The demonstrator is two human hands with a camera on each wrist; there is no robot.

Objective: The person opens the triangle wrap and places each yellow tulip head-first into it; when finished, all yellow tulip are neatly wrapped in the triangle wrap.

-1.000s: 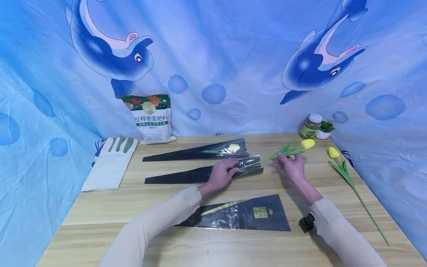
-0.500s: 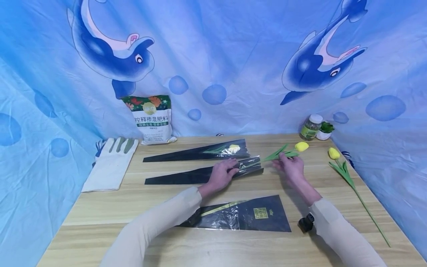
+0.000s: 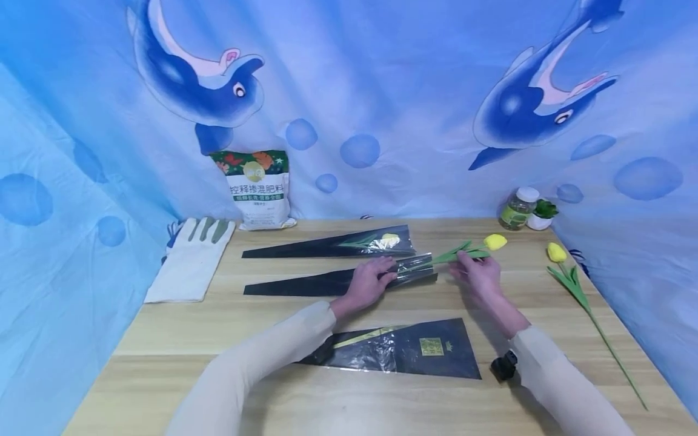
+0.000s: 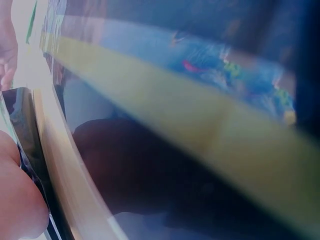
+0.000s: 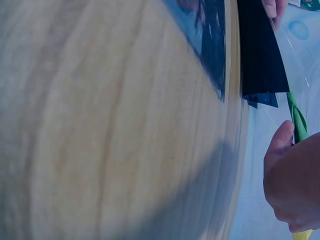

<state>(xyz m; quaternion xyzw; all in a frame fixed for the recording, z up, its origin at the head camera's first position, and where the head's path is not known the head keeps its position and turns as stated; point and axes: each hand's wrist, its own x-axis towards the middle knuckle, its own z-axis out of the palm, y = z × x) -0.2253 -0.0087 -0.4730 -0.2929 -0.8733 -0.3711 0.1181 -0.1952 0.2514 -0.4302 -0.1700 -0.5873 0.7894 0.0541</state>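
Observation:
My left hand holds the middle black flower sleeve near its clear open end, fingers at the upper edge and thumb just below. My right hand pinches a yellow tulip by its green leaves and stem. The tulip's stem runs leftward into the sleeve's mouth, with its leaf tips right at the opening. In the right wrist view, the dark sleeve curves open above the green leaf and my right thumb. The left wrist view is mostly filled by a blurred, shiny dark sleeve.
Behind lies another sleeve with a tulip in it. A flat black sleeve with gold print lies in front. A loose tulip is at the right. Gloves, a fertilizer bag, a jar and a potted succulent line the back.
My right hand has slid the tulip leftward, its leaves now closer to the sleeve's mouth. My left hand stays on the sleeve. The head view has shifted slightly.

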